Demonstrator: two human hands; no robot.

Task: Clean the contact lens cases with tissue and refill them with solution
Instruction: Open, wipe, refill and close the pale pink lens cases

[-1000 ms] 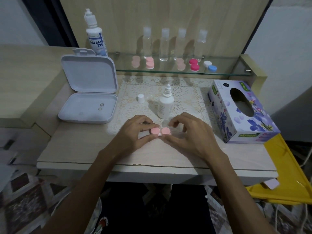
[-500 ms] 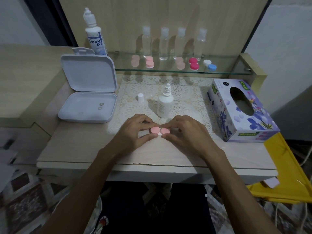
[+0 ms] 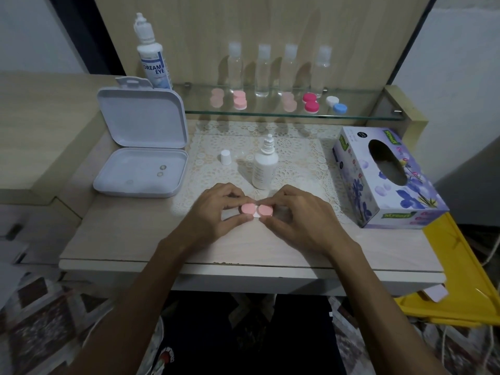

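Both caps sit on the pink case [image 3: 255, 209] at the table [image 3: 130, 234] front edge, so this one looks near finished, likely being screwed closed. Solution bottle [image 3: 265, 166] stands uncapped just behind; its cap [image 3: 225, 157] lies apart. More cases wait on the shelf [image 3: 359, 116] (cleaned or not, cannot tell). Left hand [image 3: 216, 212] pinches the left cap, right hand [image 3: 297, 215] the right, each grip clamped, wrists low, forearms converging.

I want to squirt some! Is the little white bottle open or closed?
Open. The little white bottle stands upright with its nozzle bare, and its white cap sits apart on the lace mat.
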